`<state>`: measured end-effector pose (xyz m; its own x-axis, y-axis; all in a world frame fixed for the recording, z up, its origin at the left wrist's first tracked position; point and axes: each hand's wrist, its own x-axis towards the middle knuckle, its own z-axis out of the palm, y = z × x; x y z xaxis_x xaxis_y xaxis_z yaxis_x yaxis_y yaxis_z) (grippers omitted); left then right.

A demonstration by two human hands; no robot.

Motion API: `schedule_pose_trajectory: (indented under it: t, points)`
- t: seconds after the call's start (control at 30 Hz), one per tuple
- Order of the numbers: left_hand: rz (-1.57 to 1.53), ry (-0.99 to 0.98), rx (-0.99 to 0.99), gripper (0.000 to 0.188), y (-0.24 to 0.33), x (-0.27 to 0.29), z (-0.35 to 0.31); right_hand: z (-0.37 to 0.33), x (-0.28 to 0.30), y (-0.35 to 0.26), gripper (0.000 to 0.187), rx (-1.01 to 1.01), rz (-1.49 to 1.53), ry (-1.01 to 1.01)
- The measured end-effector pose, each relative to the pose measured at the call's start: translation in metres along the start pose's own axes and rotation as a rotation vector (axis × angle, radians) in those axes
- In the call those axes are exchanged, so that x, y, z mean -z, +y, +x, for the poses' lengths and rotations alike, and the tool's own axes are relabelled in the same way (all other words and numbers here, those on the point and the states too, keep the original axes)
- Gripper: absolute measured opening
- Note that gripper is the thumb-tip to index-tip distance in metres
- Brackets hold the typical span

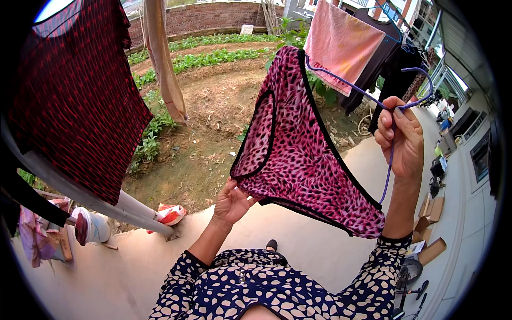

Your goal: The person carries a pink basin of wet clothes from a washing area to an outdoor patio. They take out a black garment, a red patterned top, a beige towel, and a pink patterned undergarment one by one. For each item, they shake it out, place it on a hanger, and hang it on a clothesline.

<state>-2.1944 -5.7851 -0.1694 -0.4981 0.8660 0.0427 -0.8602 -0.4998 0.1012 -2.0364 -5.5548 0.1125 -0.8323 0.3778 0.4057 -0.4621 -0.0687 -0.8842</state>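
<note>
Pink-and-black leopard-print briefs (314, 154) with black edging hang spread on a thin purple clothes hanger (390, 160), tilted in front of me. My right hand (404, 137) is closed round the hanger's neck, just below its hook, which points up and right. With thumb and fingers, my left hand (231, 205) pinches the black edging at the lower left of the briefs. The hanger's upper arm reaches to one end of the waistband; its other arm runs down to the lower right end. The stretch between is hidden by the cloth.
A red-and-black patterned garment (80, 101) hangs at left, over a pale pole (130, 213). At upper right hang a pink towel (341, 42) and dark clothes. Beyond lie garden rows (213, 58). A white bucket (97, 226) stands left; cardboard boxes (433, 250) lie right.
</note>
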Motion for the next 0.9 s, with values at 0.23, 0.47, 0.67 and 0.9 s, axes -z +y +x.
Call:
schedule_pose_trajectory:
  t: [0.23,0.47,0.67,0.9]
  points:
    - [-0.068,-0.049,0.112,0.043,-0.061,-0.021,0.067,0.015,0.053,-0.007,0.021,0.076,-0.211,0.124]
    - [0.077,0.04,-0.013,0.041,-0.087,-0.002,0.124,0.041,0.107,-0.026,0.022,0.109,-0.326,0.11]
    - [0.54,0.663,-0.17,0.041,-0.094,0.0,0.151,0.067,0.112,-0.004,0.017,0.018,-0.284,-0.026]
    - [2.118,0.126,-1.28,0.053,-0.078,-0.161,0.177,0.086,0.117,0.034,0.023,-0.147,-0.35,-0.29]
